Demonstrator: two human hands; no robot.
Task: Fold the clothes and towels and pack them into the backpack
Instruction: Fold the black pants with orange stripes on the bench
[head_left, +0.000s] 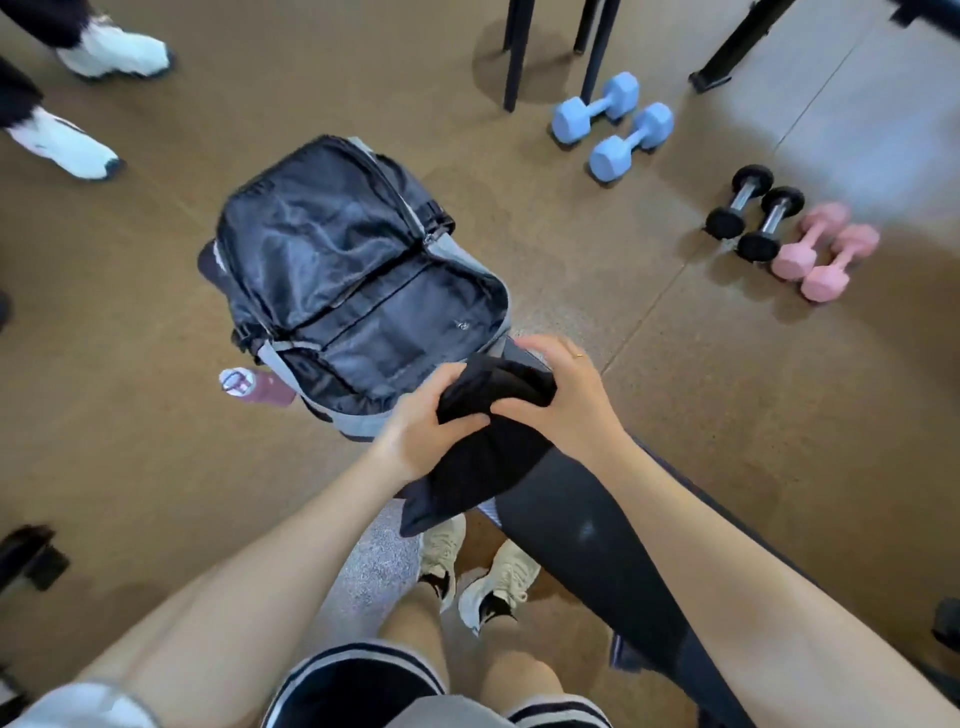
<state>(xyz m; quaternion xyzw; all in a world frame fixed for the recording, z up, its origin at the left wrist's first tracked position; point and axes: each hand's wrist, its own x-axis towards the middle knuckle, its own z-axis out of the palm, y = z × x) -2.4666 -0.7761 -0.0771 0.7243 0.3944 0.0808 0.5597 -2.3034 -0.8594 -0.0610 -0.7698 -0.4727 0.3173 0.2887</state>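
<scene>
A grey backpack (358, 291) lies wide open on the brown floor, its dark lining showing and its main compartment holding nothing I can see. Just in front of it I hold a bunched black garment (483, 441) above a padded black bench. My left hand (431, 421) grips the garment's left side. My right hand (556, 389) curls over its top right. The garment's lower end hangs down toward my feet.
The black bench (587, 551) runs from the bag's near edge toward the lower right. A drink bottle (249, 387) lies by the bag's left corner. Blue dumbbells (613, 124), black dumbbells (753, 213) and pink dumbbells (821, 254) sit at the right. Another person's white shoes (88, 98) stand top left.
</scene>
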